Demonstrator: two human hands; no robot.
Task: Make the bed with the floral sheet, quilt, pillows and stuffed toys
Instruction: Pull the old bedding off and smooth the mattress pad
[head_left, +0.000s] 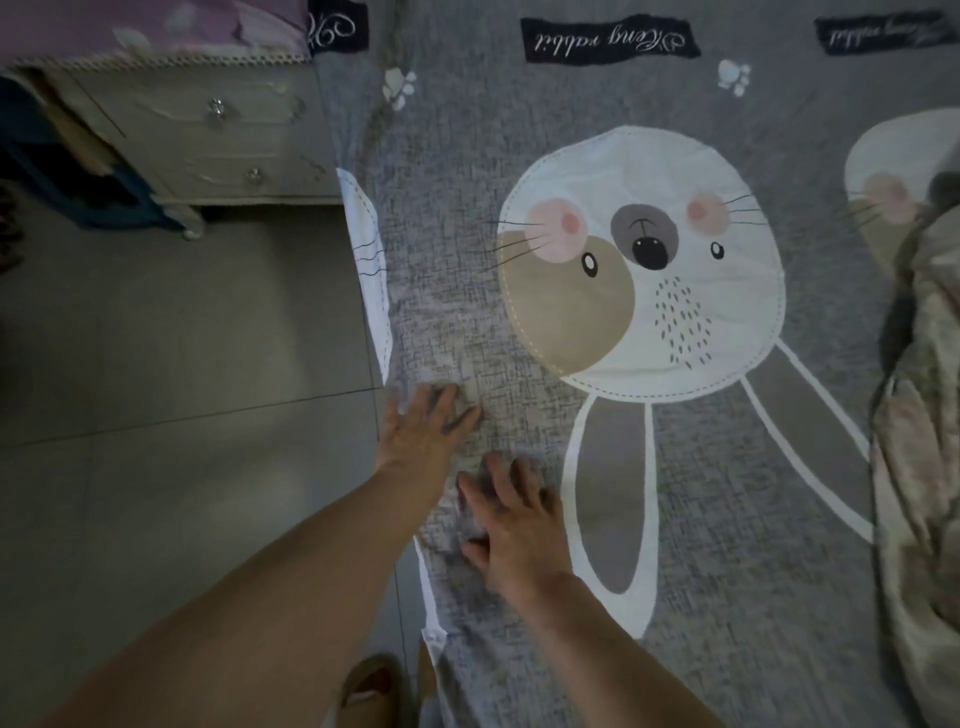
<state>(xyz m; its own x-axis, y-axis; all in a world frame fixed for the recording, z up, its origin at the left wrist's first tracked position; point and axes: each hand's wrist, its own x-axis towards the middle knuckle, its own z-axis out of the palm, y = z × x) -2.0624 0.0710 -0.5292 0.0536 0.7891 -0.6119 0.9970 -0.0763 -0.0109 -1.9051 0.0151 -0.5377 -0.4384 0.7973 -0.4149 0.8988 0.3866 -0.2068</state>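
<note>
A grey sheet (675, 457) printed with large white rabbit faces lies spread over the bed. My left hand (423, 426) lies flat with straight fingers on the sheet, close to the bed's left edge. Just below and to the right of it, my right hand (514, 525) presses on the sheet with fingers spread. A crumpled, pale floral quilt (919, 467) is bunched along the right edge of the view. No pillows or stuffed toys are in view.
A cream bedside cabinet (208, 140) with crystal knobs stands at the upper left, purple cloth (156, 26) on top. Grey tiled floor (182, 364) runs beside the bed. A brown slipper (369, 691) shows at the bottom by the bed's edge.
</note>
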